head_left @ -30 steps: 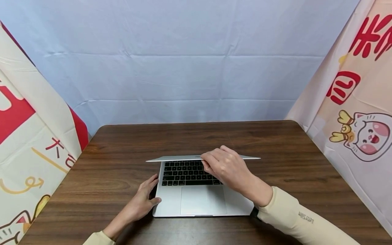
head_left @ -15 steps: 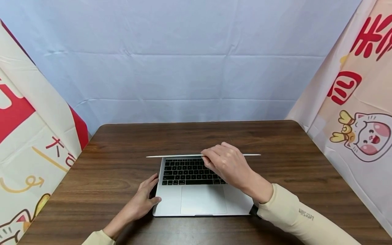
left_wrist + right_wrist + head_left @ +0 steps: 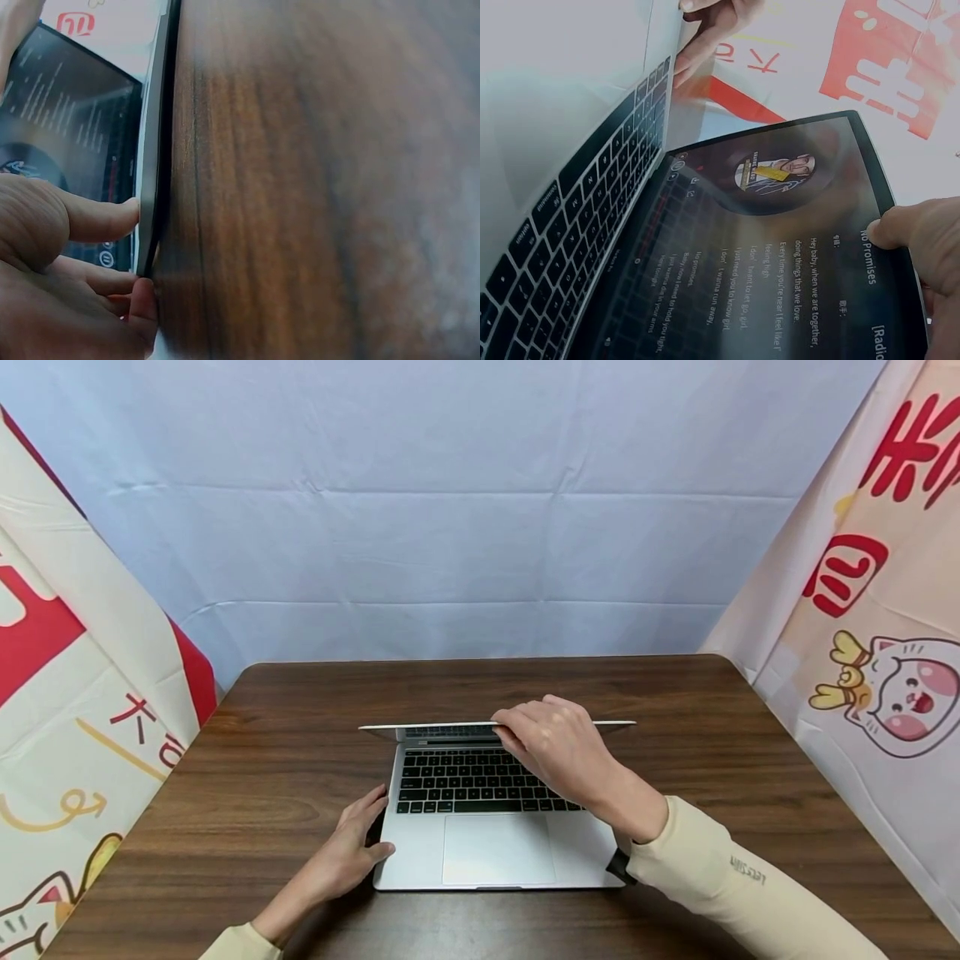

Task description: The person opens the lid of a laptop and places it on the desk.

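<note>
A silver laptop [image 3: 498, 852] lies on the wooden table in the head view, its black keyboard [image 3: 457, 782] exposed and its lid [image 3: 427, 726] raised, seen nearly edge-on. My right hand [image 3: 558, 752] pinches the lid's top edge near the middle. In the right wrist view, its thumb [image 3: 896, 229] presses the front bezel beside the lit screen [image 3: 772, 217], which shows lyrics and a round picture; the fingers are mostly hidden behind the lid. My left hand [image 3: 347, 847] grips the base's left edge, thumb on top and fingers along the side, as the left wrist view [image 3: 105, 217] also shows.
The dark wood table [image 3: 247, 760] stretches around the laptop on all sides. A pale blue cloth [image 3: 480, 527] hangs behind it. Printed cloths with red characters and cartoon cats hang at the left [image 3: 112, 635] and right [image 3: 847, 693].
The lid has tilted further back, its top edge moving away from me, with my right hand following. More of the keyboard and hinge area shows. The left hand and laptop base have stayed put.
</note>
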A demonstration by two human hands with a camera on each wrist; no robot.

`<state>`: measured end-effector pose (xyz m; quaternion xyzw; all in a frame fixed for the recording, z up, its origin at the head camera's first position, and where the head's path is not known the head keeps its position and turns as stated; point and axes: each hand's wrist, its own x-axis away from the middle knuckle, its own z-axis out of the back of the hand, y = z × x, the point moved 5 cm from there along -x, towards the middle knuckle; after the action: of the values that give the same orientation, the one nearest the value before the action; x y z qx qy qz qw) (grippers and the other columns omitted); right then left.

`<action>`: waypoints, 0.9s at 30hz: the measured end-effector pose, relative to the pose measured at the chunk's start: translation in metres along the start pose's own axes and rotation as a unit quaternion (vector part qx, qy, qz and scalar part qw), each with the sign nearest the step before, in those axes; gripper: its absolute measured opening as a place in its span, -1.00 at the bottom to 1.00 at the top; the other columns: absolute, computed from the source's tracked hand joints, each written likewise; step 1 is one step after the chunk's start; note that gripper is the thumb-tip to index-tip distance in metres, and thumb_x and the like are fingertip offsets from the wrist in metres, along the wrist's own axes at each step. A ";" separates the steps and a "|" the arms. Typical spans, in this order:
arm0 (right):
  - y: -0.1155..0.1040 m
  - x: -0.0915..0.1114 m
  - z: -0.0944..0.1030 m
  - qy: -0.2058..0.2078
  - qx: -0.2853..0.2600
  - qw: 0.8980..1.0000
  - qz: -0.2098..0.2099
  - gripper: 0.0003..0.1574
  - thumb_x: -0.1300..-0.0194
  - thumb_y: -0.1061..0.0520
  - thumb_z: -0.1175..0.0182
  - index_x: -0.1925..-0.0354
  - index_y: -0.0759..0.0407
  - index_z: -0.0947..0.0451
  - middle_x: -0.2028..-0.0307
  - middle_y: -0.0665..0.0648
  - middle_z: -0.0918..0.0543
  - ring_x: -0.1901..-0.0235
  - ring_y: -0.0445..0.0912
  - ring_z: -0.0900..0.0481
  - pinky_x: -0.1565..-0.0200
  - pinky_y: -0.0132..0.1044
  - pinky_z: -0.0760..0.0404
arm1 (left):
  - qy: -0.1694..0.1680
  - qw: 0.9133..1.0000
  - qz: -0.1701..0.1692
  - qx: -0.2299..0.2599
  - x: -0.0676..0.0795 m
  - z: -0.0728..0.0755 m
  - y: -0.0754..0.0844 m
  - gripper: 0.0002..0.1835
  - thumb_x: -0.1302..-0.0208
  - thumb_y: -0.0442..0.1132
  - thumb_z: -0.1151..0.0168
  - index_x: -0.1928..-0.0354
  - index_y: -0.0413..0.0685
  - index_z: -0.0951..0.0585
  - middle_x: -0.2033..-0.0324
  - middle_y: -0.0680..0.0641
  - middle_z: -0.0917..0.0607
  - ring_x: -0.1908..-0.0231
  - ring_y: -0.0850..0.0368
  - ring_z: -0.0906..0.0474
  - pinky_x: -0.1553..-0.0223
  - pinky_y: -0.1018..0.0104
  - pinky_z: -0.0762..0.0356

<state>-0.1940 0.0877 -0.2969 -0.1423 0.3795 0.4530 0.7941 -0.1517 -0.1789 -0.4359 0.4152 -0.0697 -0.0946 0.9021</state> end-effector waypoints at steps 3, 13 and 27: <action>0.003 -0.004 0.000 -0.009 -0.006 1.000 -0.007 -0.93 -0.33 0.29 -0.31 0.22 0.18 -0.71 0.43 -0.01 -0.74 0.55 -0.18 -0.56 0.51 -0.30 -0.34 | 0.000 1.000 -0.002 -0.001 0.000 0.000 0.000 -0.30 -0.28 -0.49 -0.33 -0.42 -0.57 -0.30 -0.53 -0.36 -0.19 -0.51 -0.36 0.01 -0.39 -0.32 -0.12; 0.011 -0.011 -0.001 -0.018 -0.009 1.000 -0.024 -0.91 -0.28 0.28 -0.41 0.22 0.17 -0.73 0.43 -0.01 -0.76 0.55 -0.17 -0.59 0.50 -0.26 -0.40 | 0.002 1.000 0.001 -0.003 0.000 0.000 0.000 -0.30 -0.28 -0.49 -0.33 -0.42 -0.56 -0.30 -0.53 -0.36 -0.20 -0.51 -0.35 0.00 -0.39 -0.32 -0.12; 0.024 -0.020 -0.002 -0.042 -0.006 0.997 -0.064 -0.90 -0.34 0.21 -0.41 0.16 0.18 -0.75 0.37 0.05 -0.79 0.51 -0.11 -0.68 0.44 -0.19 -0.53 | 0.004 1.000 -0.005 -0.008 0.000 0.000 0.001 -0.29 -0.26 -0.49 -0.35 -0.41 -0.56 -0.32 -0.52 -0.37 -0.21 -0.50 -0.36 -0.02 -0.39 -0.31 -0.11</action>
<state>-0.2209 0.0870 -0.2806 -0.1514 0.3334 0.4094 0.8357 -0.1521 -0.1783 -0.4347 0.4086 -0.0630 -0.0983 0.9052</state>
